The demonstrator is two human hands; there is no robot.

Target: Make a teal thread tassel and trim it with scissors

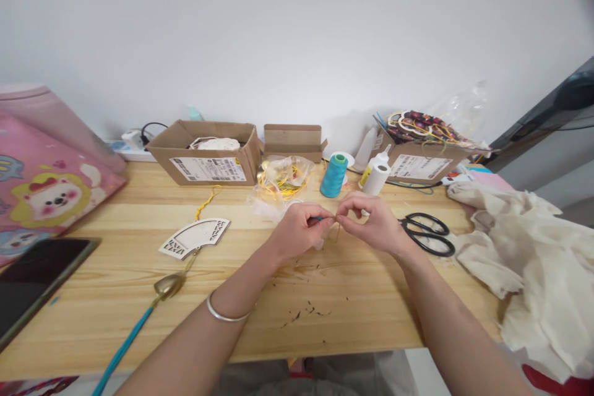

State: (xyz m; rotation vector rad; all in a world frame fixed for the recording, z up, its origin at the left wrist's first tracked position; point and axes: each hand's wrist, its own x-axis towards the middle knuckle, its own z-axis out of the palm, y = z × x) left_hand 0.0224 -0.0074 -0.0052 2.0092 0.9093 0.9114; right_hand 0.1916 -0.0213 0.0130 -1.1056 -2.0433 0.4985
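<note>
Over the middle of the table, my left hand [299,230] and my right hand [371,219] meet at the fingertips, both pinched closed. Between them is a thin brownish cord [338,232], its loose end hanging below the fingers. A short blue piece [316,218] shows within my left fingers; whether it joins the cord I cannot tell. Just behind the hands stands a cone of turquoise thread [334,176]. To the left lies a pale fan-shaped pendant [195,238] with cut-out ends, linked to a yellow cord, a gold bell-like cap [169,285] and a turquoise tassel [123,349].
Black-handled scissors [429,235] lie right of my right hand, beside crumpled cream cloth [533,260]. Cardboard boxes [204,164], a bag of yellow cords [283,179] and white bottles [375,179] line the wall. A dark-screened tablet [39,281] lies left. Dark scraps [309,309] dot the wood.
</note>
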